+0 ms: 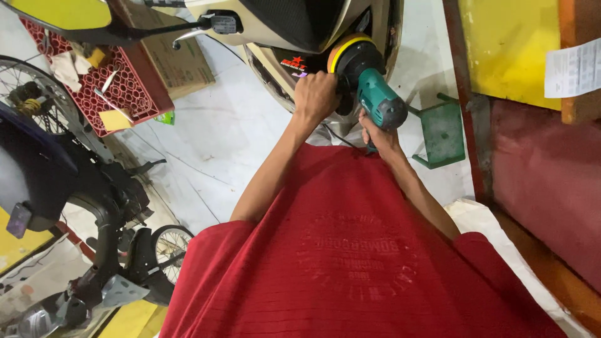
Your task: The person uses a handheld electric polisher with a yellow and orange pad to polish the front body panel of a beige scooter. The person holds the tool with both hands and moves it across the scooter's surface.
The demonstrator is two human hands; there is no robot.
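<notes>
green tool: a polisher (375, 94) with a yellow-edged pad (346, 47) set against the cream scooter panel (275, 66).
left hand: left hand (316, 94) curled shut round the polisher's front grip, near the pad.
right hand: right hand (377, 136) closed on the rear handle, fingers wrapped tight.
risk: a tilted pad could likely scuff the panel edge or catch the red star sticker (293, 62); the cord (338, 134) hanging just by the wrists might snag.
packages: brown cardboard box (178, 62) lies beside the red crate (119, 87).
signs: white printed sheet (573, 69) on the orange post, beside the yellow board (507, 44), upper right.
</notes>
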